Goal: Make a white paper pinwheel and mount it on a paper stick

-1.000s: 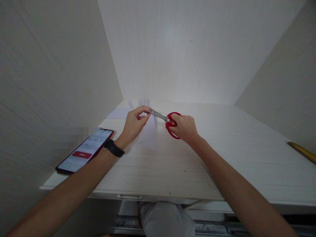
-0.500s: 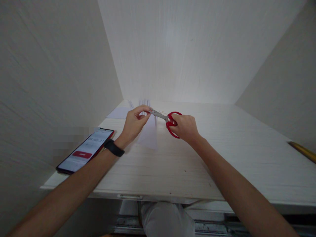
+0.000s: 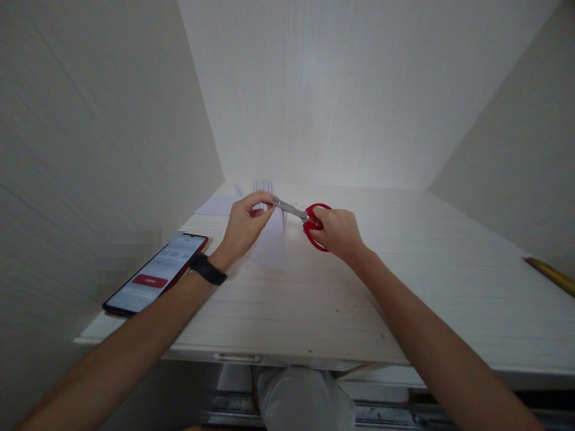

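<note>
My left hand (image 3: pixel 245 226) pinches the top edge of a white sheet of paper (image 3: pixel 271 246) and holds it up above the pale desk (image 3: pixel 341 287). In my right hand (image 3: pixel 338 231) are red-handled scissors (image 3: pixel 309 219), fingers through the loops. The metal blades point left and meet the paper's top edge right by my left fingertips. A black band sits on my left wrist.
A red-cased phone (image 3: pixel 157 273) with a lit screen lies at the desk's left edge. More white paper pieces (image 3: pixel 224 203) lie at the back left. A brass-coloured bar (image 3: pixel 550 275) rests at the far right. White walls close in on three sides.
Both hands hold almost still. The digits on the phone's screen have changed.
</note>
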`<move>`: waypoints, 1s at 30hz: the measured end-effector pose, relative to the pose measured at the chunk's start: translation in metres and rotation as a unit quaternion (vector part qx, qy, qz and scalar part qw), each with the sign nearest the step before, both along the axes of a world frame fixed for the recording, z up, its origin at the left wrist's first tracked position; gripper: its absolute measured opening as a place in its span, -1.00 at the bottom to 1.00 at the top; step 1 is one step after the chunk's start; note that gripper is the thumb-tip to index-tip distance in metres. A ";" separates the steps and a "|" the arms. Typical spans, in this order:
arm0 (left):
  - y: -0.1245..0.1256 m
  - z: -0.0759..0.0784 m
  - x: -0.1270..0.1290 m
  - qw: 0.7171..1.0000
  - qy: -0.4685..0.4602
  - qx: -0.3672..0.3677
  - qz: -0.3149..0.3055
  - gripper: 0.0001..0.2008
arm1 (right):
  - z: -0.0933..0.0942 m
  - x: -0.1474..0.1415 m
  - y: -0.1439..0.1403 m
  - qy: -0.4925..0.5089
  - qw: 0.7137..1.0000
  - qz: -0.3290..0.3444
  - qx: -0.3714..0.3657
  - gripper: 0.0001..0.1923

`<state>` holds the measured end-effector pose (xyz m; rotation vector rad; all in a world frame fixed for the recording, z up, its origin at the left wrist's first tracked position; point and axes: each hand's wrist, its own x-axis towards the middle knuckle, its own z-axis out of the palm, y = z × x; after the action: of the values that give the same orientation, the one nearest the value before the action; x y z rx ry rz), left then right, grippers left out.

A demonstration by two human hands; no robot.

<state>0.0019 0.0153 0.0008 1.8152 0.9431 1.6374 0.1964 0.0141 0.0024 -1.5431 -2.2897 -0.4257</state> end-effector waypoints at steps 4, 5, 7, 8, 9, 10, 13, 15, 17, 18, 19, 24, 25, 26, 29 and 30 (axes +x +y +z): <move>0.002 -0.001 0.000 1.000 0.006 0.014 0.001 -0.95 | 0.000 0.000 -0.001 0.000 1.000 0.002 0.003 -0.73; 0.002 -0.001 -0.001 1.000 0.008 0.017 0.003 -0.94 | -0.001 0.001 -0.001 0.000 1.000 0.001 0.005 -0.73; 0.002 0.000 -0.001 1.000 0.010 0.020 0.008 -0.93 | -0.002 0.002 0.000 0.001 1.000 -0.001 0.010 -0.74; 0.002 0.000 -0.001 1.000 0.012 0.019 0.010 -0.93 | -0.002 0.002 0.000 0.002 1.000 -0.003 0.012 -0.74; 0.002 0.000 -0.002 1.000 0.013 0.019 0.011 -0.92 | -0.002 0.003 0.000 0.004 1.000 -0.006 0.013 -0.74; 0.002 0.000 -0.002 1.000 0.014 0.020 0.011 -0.90 | -0.002 0.004 0.001 0.007 1.000 -0.009 0.014 -0.74; 0.003 0.000 -0.003 1.000 0.013 0.020 0.005 -0.88 | -0.001 0.006 0.002 0.020 0.999 -0.021 0.014 -0.76; 0.003 0.000 -0.004 1.000 0.016 0.015 0.002 -0.89 | -0.001 0.007 0.002 0.031 0.999 -0.032 0.012 -0.77; 0.002 0.001 -0.003 1.000 0.021 0.008 -0.001 -0.90 | -0.001 0.008 0.003 0.049 0.998 -0.037 0.009 -0.78; 0.001 0.002 -0.003 1.000 0.023 0.006 -0.005 -0.90 | -0.002 0.008 0.004 0.060 0.997 -0.036 0.007 -0.78; 0.000 0.003 -0.002 1.000 0.027 0.004 -0.010 -0.90 | -0.003 0.007 0.005 0.076 0.997 -0.034 0.004 -0.79; -0.003 0.004 -0.001 0.998 0.057 -0.007 -0.008 -0.86 | -0.008 0.003 0.012 0.296 0.950 0.037 -0.095 -0.68; -0.002 0.004 -0.001 0.998 0.068 -0.008 -0.002 -0.87 | -0.008 0.002 0.013 0.360 0.920 0.068 -0.141 -0.65; -0.002 0.003 -0.002 0.997 0.082 -0.009 0.007 -0.87 | -0.008 0.001 0.013 0.416 0.884 0.098 -0.188 -0.62; 0.000 0.001 -0.003 0.990 0.140 -0.003 0.036 -0.86 | -0.006 -0.003 0.012 0.513 0.795 0.166 -0.280 -0.57; 0.000 0.000 -0.003 0.986 0.162 0.001 0.047 -0.86 | -0.006 -0.004 0.011 0.526 0.778 0.178 -0.294 -0.56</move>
<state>-0.0010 0.0152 0.0010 2.1089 1.1812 1.4188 0.1924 0.0251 -0.0034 -1.0237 -1.6943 1.0940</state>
